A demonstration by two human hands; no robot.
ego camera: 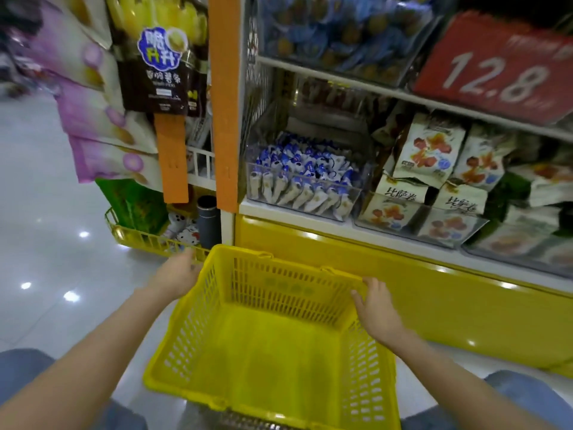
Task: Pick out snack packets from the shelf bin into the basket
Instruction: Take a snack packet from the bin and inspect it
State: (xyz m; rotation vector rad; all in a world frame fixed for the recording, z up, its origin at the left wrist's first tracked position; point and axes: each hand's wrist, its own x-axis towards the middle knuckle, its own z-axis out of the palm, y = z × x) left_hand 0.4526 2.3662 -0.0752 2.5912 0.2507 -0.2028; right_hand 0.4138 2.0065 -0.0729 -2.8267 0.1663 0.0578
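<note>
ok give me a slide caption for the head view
Left hand and right hand hold an empty yellow basket below a shelf bin of snack packets.

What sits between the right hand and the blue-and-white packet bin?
Head view: from right hand to bin, only the basket rim, yellow base panel, white ledge.

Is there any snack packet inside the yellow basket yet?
No, the yellow basket shows only its bare floor and slotted walls, while the blue-and-white packets lie in the clear shelf bin.
</note>
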